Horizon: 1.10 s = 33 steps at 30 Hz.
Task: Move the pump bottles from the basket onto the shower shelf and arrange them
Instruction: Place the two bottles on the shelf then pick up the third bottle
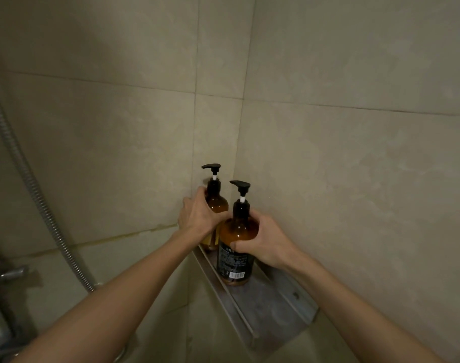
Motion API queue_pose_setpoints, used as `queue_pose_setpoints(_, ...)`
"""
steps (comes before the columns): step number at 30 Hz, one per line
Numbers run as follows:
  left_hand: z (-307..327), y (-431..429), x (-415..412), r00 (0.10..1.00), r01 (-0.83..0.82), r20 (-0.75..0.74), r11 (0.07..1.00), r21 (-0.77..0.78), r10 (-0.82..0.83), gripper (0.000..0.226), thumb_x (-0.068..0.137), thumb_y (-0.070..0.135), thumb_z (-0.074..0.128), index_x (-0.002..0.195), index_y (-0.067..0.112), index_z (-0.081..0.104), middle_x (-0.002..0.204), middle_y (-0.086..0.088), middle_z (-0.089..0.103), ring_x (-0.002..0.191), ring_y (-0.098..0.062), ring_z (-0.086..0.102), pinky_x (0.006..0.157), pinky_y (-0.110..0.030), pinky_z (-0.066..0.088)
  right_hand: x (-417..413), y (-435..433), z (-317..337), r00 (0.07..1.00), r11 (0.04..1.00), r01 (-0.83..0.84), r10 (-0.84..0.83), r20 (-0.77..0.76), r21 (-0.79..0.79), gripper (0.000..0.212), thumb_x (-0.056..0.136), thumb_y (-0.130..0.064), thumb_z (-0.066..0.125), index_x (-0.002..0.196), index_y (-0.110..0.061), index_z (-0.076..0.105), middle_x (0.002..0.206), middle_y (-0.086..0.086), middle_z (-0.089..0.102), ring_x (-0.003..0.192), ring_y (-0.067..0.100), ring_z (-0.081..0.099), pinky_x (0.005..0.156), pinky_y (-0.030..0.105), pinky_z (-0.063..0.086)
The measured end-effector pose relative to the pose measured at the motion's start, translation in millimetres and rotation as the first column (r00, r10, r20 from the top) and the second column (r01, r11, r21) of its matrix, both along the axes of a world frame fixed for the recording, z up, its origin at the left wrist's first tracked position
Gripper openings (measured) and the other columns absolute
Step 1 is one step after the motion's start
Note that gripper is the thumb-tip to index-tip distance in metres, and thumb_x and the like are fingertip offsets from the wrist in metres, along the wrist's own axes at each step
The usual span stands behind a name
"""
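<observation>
Two amber pump bottles with black pumps stand upright on the metal corner shelf (pixel 265 307). The rear bottle (pixel 218 203) sits deep in the corner, and my left hand (pixel 197 214) grips its shoulder from the left. The front bottle (pixel 236 244) carries a black label with a barcode, and my right hand (pixel 265 241) wraps around its body from the right. Both pump spouts point left. The basket is not in view.
Beige tiled walls meet at the corner behind the shelf. A metal shower hose (pixel 32 189) hangs down the left wall to a tap fitting (pixel 12 273). The near right part of the shelf has bare surface.
</observation>
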<state>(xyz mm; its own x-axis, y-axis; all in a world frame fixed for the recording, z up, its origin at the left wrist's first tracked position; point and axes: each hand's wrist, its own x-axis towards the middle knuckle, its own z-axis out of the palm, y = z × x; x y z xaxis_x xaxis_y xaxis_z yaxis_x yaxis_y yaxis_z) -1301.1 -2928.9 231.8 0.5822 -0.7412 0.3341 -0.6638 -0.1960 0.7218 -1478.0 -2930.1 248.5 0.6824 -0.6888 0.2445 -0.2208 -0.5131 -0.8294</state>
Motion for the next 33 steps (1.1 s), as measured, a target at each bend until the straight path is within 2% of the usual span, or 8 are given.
queue_pose_setpoints(8, 0.1, 3.5, 1.3, 0.998, 0.062, -0.026, 0.998, 0.026, -0.061, 0.088, 0.056, 0.065, 0.074, 0.128, 0.027, 0.039, 0.12, -0.007, 0.057, 0.107, -0.028, 0.057, 0.086, -0.048, 0.052, 0.2, -1.6, 4.1, 0.998, 0.999, -0.046, 0.047, -0.029, 0.027, 0.056, 0.062, -0.019, 0.075, 0.111, -0.035, 0.055, 0.105, -0.014, 0.063, 0.096, -0.002, 0.059, 0.081, 0.021, 0.048)
queue_pose_setpoints(14, 2.2, 23.2, 9.5, 0.975, 0.203, -0.085, 0.978, -0.042, -0.206, 0.096, 0.065, 0.045, 0.079, 0.144, 0.024, 0.028, 0.135, -0.009, 0.051, 0.121, -0.026, 0.051, 0.098, -0.048, 0.047, -0.3, 1.0, 2.7, 1.0, 0.998, -0.007, 0.009, -0.029, 0.061, 0.053, 0.064, -0.019, 0.076, 0.104, -0.043, 0.051, 0.105, -0.016, 0.06, 0.099, 0.004, 0.056, 0.081, 0.023, 0.046)
queue_pose_setpoints(16, 3.5, 32.9, 13.7, 0.98, 0.183, -0.065, 0.982, -0.043, -0.186, 0.098, 0.067, 0.042, 0.079, 0.146, 0.024, 0.024, 0.139, -0.01, 0.048, 0.125, -0.029, 0.047, 0.1, -0.05, 0.044, -1.5, 3.6, 2.2, 1.0, 0.997, 0.021, -0.019, -0.022, 0.074, 0.059, 0.066, -0.019, 0.078, 0.112, -0.041, 0.047, 0.112, -0.014, 0.056, 0.105, 0.008, 0.054, 0.086, 0.027, 0.044)
queue_pose_setpoints(19, 6.8, 51.6, 21.5, 0.991, 0.128, -0.033, 0.99, -0.065, -0.13, 0.082, 0.075, 0.039, 0.073, 0.143, 0.032, 0.028, 0.141, -0.012, 0.041, 0.125, -0.029, 0.045, 0.099, -0.049, 0.045, -4.1, 13.4, 2.1, 0.992, 0.99, 0.111, -0.116, 0.057, 0.092, 0.072, 0.069, -0.024, 0.079, 0.131, -0.031, 0.042, 0.129, -0.006, 0.049, 0.117, 0.013, 0.048, 0.09, 0.029, 0.041)
queue_pose_setpoints(24, 9.4, 99.9, 41.3, 0.995, 0.095, -0.016, 0.977, -0.191, -0.1, 0.053, 0.085, 0.035, 0.062, 0.135, 0.034, 0.043, 0.123, -0.006, 0.051, 0.102, -0.017, 0.054, 0.082, -0.033, 0.05, -2.7, 52.1, -0.6, 0.834, 0.892, 0.444, -0.379, 0.402, -0.081, 0.048, 0.081, -0.03, 0.067, 0.125, -0.029, 0.047, 0.126, -0.008, 0.045, 0.12, 0.009, 0.042, 0.1, 0.032, 0.038)
queue_pose_setpoints(26, 8.6, 123.8, 50.7, 0.997, 0.056, -0.034, 0.968, -0.245, -0.066, 0.048, 0.084, 0.027, 0.065, 0.13, 0.028, 0.051, 0.115, -0.006, 0.056, 0.095, -0.017, 0.058, 0.08, -0.03, 0.05, 3.2, 78.6, -0.2, 0.773, 0.874, 0.456, -0.293, 0.563, -0.171, 0.04, 0.083, -0.026, 0.062, 0.122, -0.025, 0.05, 0.127, -0.005, 0.046, 0.118, 0.002, 0.041, 0.101, 0.022, 0.036)
queue_pose_setpoints(28, 5.4, 150.1, 60.0, 0.998, 0.021, -0.046, 0.964, -0.265, -0.034, 0.042, 0.083, 0.023, 0.066, 0.124, 0.024, 0.056, 0.109, -0.006, 0.06, 0.089, -0.014, 0.06, 0.076, -0.026, 0.049, 16.1, 106.6, -2.6, 0.768, 0.886, 0.39, -0.163, 0.62, -0.249, 0.039, 0.082, -0.02, 0.059, 0.12, -0.018, 0.052, 0.13, 0.0, 0.045, 0.119, -0.003, 0.039, 0.097, 0.011, 0.033)
queue_pose_setpoints(33, -13.0, 225.2, 85.5, 0.995, -0.091, -0.073, 0.949, -0.302, 0.072, 0.033, 0.083, 0.021, 0.067, 0.116, 0.02, 0.061, 0.095, -0.003, 0.063, 0.08, -0.01, 0.06, 0.068, -0.01, 0.045, 63.6, 161.2, -30.0, 0.889, 0.956, 0.162, -0.033, 0.457, -0.245, 0.043, 0.084, -0.016, 0.056, 0.127, -0.019, 0.049, 0.133, -0.004, 0.044, 0.123, -0.001, 0.037, 0.102, 0.012, 0.028)
